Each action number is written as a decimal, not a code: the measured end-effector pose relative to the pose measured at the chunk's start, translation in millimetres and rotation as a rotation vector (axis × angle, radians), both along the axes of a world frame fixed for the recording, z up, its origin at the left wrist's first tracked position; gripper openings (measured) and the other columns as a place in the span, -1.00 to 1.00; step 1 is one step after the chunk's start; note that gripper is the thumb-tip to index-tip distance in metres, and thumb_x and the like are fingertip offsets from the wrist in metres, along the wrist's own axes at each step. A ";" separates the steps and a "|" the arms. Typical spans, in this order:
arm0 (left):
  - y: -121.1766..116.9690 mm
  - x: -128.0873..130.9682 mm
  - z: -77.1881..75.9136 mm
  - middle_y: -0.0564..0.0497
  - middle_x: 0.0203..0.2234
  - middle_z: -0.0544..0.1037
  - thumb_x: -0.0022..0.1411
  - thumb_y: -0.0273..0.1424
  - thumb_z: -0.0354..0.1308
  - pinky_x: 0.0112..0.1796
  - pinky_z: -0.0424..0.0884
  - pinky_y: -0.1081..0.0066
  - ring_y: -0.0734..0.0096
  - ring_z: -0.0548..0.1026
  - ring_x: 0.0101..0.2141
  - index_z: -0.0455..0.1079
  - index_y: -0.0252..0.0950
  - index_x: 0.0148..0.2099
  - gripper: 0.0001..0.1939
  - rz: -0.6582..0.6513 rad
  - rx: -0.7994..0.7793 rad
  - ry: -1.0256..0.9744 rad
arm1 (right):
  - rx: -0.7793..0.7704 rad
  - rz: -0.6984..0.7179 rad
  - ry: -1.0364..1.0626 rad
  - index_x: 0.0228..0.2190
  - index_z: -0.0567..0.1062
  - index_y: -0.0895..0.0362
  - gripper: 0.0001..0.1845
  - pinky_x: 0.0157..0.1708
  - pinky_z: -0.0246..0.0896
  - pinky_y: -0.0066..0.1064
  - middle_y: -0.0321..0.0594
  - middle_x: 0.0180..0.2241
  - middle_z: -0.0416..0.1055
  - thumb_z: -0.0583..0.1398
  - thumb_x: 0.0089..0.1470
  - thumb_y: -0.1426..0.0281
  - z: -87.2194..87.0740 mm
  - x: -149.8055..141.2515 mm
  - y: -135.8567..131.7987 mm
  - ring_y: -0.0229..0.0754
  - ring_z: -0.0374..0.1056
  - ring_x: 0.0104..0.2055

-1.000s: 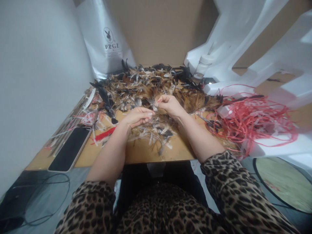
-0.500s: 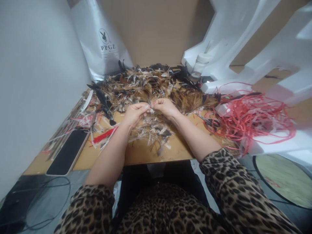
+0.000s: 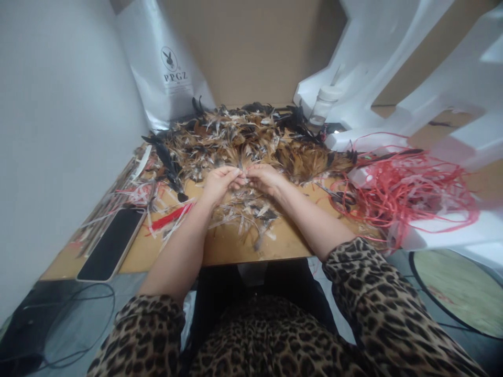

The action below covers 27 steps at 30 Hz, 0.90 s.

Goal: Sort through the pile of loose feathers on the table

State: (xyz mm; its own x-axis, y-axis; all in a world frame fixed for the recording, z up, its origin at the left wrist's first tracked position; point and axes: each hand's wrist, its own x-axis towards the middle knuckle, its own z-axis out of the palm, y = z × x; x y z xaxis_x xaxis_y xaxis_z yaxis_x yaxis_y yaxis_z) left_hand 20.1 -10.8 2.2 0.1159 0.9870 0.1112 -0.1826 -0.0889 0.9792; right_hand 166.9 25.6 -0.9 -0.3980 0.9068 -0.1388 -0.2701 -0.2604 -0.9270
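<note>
My left hand [image 3: 220,183] and my right hand [image 3: 265,178] meet fingertip to fingertip over the near side of a heap of brown and black feathers [image 3: 220,133]. Both are closed in a pinch on a small brown feather [image 3: 240,159] whose tip fans away from me, its pale base between my fingers. Beneath my wrists, loose feather scraps and fluff [image 3: 251,209] lie scattered on the wooden table [image 3: 228,248]. A long black feather bundle [image 3: 170,165] rests left of my left hand.
At left lie a phone [image 3: 112,243], thin sticks [image 3: 104,204] and a red strip [image 3: 170,217]. Tangled red plastic strings [image 3: 416,193] cover the right side, with scissors [image 3: 342,199] beside them. A white-capped bottle [image 3: 324,104] and a silver bag [image 3: 173,99] stand behind.
My right fingers have dropped slightly and come closer against my left fingertips. The feather between them now shows a little more clearly. The rest looks the same apart from a slight view shift.
</note>
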 end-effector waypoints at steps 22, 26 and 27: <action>10.0 -1.3 -16.4 0.01 -0.65 0.48 -0.20 -0.43 0.28 -0.53 0.33 0.51 0.55 0.39 -0.64 0.47 -0.42 -0.40 -0.78 0.082 -0.031 0.207 | 0.588 -0.079 -0.508 -0.56 0.46 0.24 -0.78 -0.51 0.06 -0.52 -0.29 -0.60 0.36 0.23 -0.22 0.30 5.5 0.7 -6.7 -0.36 0.18 -0.54; 8.9 -3.9 -13.4 0.00 -0.67 0.47 -0.19 -0.35 0.30 -0.54 0.32 0.51 0.56 0.37 -0.65 0.46 -0.42 -0.45 -0.76 0.073 -0.028 0.250 | 0.555 -0.034 -0.395 -0.48 0.49 0.23 -0.79 -0.42 0.14 -0.50 -0.26 -0.51 0.42 0.21 -0.18 0.32 7.4 6.3 -2.6 -0.34 0.25 -0.48; 8.9 -4.8 -12.9 -0.01 -0.67 0.48 -0.19 -0.34 0.30 -0.53 0.33 0.50 0.55 0.38 -0.65 0.46 -0.43 -0.44 -0.75 0.070 -0.030 0.254 | 0.570 -0.027 -0.387 -0.45 0.50 0.22 -0.78 -0.39 0.15 -0.49 -0.25 -0.48 0.44 0.20 -0.17 0.33 8.0 8.7 -1.1 -0.33 0.27 -0.45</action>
